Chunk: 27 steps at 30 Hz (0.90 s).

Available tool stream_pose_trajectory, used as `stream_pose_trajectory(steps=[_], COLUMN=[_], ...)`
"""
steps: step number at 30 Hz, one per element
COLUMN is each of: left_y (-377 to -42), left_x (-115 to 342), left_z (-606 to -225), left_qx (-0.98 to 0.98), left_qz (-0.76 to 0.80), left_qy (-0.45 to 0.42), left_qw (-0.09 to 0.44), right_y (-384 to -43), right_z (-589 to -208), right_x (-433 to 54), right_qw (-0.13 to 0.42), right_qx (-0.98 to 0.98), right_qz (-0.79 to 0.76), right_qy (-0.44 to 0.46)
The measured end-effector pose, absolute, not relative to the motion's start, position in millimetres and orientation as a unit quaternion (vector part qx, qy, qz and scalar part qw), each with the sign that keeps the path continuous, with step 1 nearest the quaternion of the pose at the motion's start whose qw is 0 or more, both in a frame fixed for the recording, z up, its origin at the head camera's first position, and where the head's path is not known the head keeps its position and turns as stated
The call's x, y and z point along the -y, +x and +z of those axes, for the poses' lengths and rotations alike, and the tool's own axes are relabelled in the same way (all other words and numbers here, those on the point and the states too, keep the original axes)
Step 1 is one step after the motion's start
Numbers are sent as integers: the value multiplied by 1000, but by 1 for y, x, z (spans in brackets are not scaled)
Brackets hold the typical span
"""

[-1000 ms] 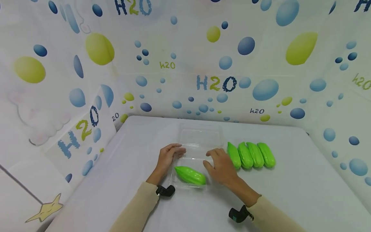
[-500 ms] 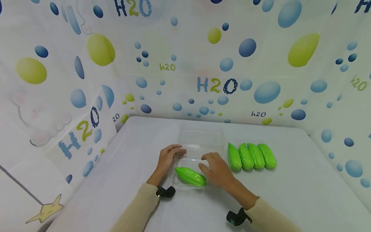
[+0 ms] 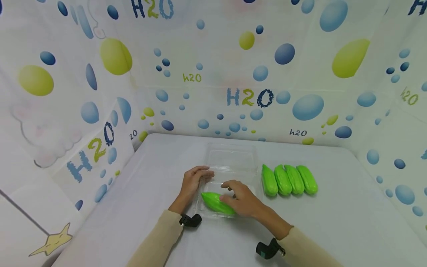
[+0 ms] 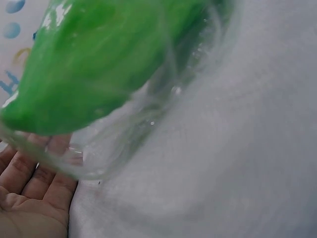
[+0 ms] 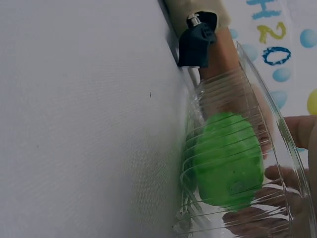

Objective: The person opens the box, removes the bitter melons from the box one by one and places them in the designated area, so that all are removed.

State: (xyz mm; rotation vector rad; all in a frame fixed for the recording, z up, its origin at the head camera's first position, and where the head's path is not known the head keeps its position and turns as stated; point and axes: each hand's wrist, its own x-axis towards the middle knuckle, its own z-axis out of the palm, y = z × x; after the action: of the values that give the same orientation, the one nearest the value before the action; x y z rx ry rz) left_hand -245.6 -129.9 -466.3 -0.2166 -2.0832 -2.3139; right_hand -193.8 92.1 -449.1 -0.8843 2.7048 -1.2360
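Note:
A clear plastic clamshell box (image 3: pixel 218 180) lies opened on the white table, its lid (image 3: pixel 231 157) folded back toward the wall. Inside the near half rests one glossy green elongated vegetable (image 3: pixel 212 202) with a pointed tip, lying crosswise. My left hand (image 3: pixel 194 182) rests along the box's left side, and the left wrist view shows its fingers (image 4: pixel 42 181) extended beside the wall. My right hand (image 3: pixel 243 200) hovers over the box's right part, fingers loosely bent and apart, thumb overlapping the vegetable's right half. Through the clear wall, the right wrist view shows the vegetable's blunt end (image 5: pixel 228 161).
Several similar green vegetables (image 3: pixel 289 180) lie side by side just right of the box. White table (image 3: pixel 153 163) surrounds everything, with a bubble-patterned curtain (image 3: pixel 207 96) behind and at the sides. Black wrist cameras (image 3: pixel 267 250) sit on both wrists.
My right hand has moved left and a little nearer, from beside the row of vegetables to over the one in the box. My left hand has stayed in place.

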Motion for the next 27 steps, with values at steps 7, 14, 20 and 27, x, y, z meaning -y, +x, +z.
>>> stream_pose_trajectory(steps=[7,14,20,27], left_y=[-251,-255,-256,-256], left_x=[130,129,128,127], left_z=[-472,-482,-484,-483], left_qx=[663,669,673,666], left_qz=[-745,-741,-736,-743], left_qy=[-71,-61,-61,-58], left_qw=[6,28,41,39], right_y=[-196,-199,-201,-203], right_z=[-451,-451,-452,-453], right_x=[-90,-87,-85,-85], right_qw=[48,52,72,90], right_qx=[-863,-868,-871,-873], right_qz=[-400,-382,-367,-359], right_qy=[-306,-313,-318,-318])
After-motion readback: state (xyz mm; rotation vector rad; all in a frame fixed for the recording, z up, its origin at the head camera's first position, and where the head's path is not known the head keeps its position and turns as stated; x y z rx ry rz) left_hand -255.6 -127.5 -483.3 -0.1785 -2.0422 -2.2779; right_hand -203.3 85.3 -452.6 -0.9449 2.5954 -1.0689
